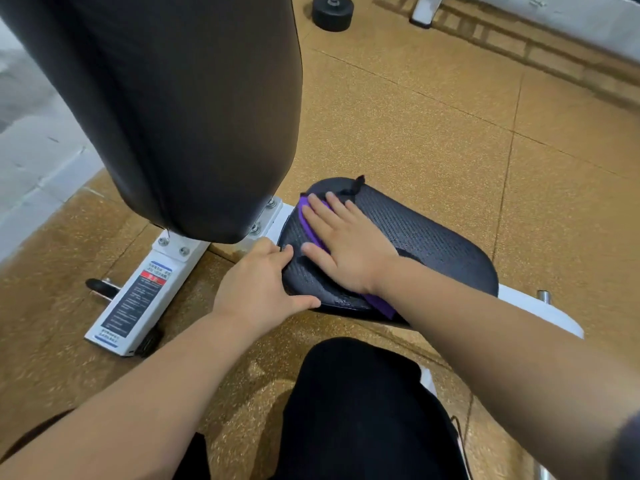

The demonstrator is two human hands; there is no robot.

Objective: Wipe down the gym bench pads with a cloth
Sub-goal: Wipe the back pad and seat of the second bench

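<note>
Gym floor below: my right grip, spread flat, presses the cloth on the seat pad; my left grip clamps its edge. Seat mid-wipe, I judge; back pad perhaps left.

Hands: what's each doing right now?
Left hand: grips the seat pad edge.
Right hand: open, flat, pressing the purple cloth onto the pad.
</note>
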